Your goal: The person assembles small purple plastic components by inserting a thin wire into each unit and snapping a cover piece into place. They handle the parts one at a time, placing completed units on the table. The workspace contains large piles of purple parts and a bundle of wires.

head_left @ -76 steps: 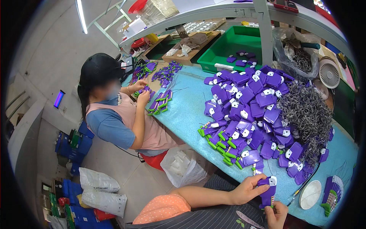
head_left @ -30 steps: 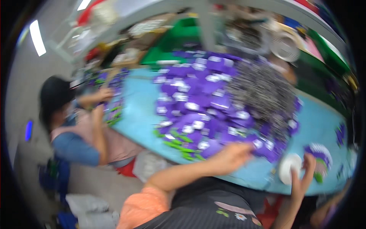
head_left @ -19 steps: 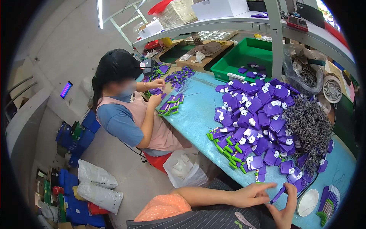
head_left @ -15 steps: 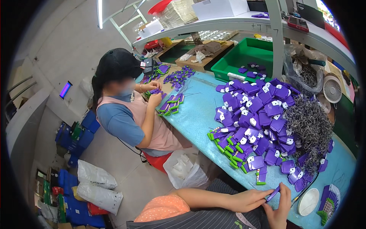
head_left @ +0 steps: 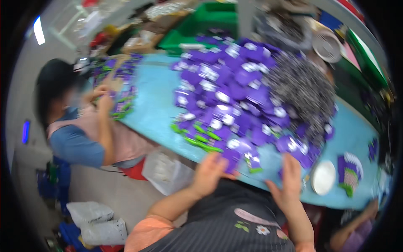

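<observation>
My left hand (head_left: 208,174) is at the table's near edge, its fingers and thumb about a flat purple plastic piece (head_left: 231,159); motion blur softens the grip. To its right, my right hand (head_left: 288,180) has its fingers raised and thumb spread, with nothing visible between them. Just beyond both hands lies a large heap of purple plastic pieces (head_left: 247,77) with white tabs. Along the heap's near-left side are several pieces with bright green ends (head_left: 203,143). A tangled mound of dark metal rings (head_left: 300,90) rests against the heap's right side.
A white round dish (head_left: 323,178) and a fanned stack of purple-green pieces (head_left: 349,172) lie to the right on the blue table (head_left: 153,90). A green bin (head_left: 201,21) stands behind. A co-worker (head_left: 77,138) sits at left; another person's arm (head_left: 352,231) shows at lower right.
My view has swung right and blurred. My hands, formerly together on a purple piece, have moved apart; the right has let go and spread its fingers, while the piece appears at the left hand.
</observation>
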The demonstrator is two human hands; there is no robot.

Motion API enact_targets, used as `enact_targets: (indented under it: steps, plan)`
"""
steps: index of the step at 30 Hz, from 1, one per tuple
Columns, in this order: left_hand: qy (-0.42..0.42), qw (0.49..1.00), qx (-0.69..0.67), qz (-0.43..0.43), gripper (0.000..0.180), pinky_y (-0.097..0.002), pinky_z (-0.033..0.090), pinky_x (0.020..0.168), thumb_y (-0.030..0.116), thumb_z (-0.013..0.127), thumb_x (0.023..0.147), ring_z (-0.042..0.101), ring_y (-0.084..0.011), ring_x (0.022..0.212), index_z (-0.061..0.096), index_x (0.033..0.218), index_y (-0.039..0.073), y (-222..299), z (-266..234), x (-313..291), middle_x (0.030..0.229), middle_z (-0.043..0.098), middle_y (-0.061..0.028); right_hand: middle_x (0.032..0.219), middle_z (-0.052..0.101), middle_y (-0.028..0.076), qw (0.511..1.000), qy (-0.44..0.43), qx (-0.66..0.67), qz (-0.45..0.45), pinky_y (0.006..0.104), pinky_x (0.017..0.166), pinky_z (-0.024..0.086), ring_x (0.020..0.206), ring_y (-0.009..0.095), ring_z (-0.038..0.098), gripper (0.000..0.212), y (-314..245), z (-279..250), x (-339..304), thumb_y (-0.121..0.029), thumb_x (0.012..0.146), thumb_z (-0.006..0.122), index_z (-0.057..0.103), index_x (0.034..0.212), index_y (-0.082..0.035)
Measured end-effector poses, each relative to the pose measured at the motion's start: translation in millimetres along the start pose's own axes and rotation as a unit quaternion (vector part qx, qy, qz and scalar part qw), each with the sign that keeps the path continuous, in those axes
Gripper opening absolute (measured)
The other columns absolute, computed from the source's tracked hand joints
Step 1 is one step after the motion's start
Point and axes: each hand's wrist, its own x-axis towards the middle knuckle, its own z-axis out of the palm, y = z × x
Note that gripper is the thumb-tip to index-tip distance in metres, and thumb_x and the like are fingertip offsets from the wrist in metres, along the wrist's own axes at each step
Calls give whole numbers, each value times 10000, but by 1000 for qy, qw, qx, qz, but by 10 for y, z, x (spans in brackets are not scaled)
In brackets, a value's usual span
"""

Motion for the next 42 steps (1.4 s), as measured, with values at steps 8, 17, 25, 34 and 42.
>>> enact_targets:
  steps: [8, 17, 25, 34, 42]
  plan:
    - [21, 994, 97, 53, 358, -321, 534, 714, 270, 371, 989, 652, -230, 840, 502, 1120, -36, -288, 58, 107, 997, 626, -150, 999, 549, 79, 989, -93, -86, -82, 339, 646, 465, 793, 220, 567, 354, -53, 479, -29, -169, 728, 682, 585, 1043, -40]
    - [-33, 999, -13, 7, 303, -291, 464, 845, 240, 389, 993, 583, -150, 943, 525, 1087, -14, -549, 319, 357, 1027, 607, -86, 983, 545, 101, 984, -143, -89, -64, 344, 654, 481, 780, 229, 578, 270, 92, 203, -185, -169, 747, 668, 552, 958, -47]
    - [-71, 997, -20, 2, 256, -280, 447, 815, 213, 411, 984, 561, -111, 895, 519, 1084, 4, -459, 304, 302, 1024, 610, -84, 925, 517, 122, 883, -48, 455, 100, 269, 605, 474, 704, 154, 560, 198, 238, -655, -569, -33, 787, 515, 497, 984, -35]
    - [-131, 954, -253, -94, 358, -419, 495, 876, 232, 341, 990, 590, -327, 1035, 337, 1296, 48, -381, 738, 115, 1206, 516, -248, 1087, 506, 132, 689, -63, 694, 198, 304, 769, 461, 900, 180, 561, 253, 41, 38, -630, -31, 915, 440, 418, 1162, 20]
    - [-189, 962, -19, -194, 329, -259, 508, 683, 256, 382, 990, 629, -145, 782, 411, 1210, 14, -319, 570, -66, 997, 616, -135, 1172, 571, 167, 772, 32, 558, 302, 288, 791, 489, 932, 177, 603, 319, 387, -175, -230, -90, 940, 464, 504, 1217, 63]
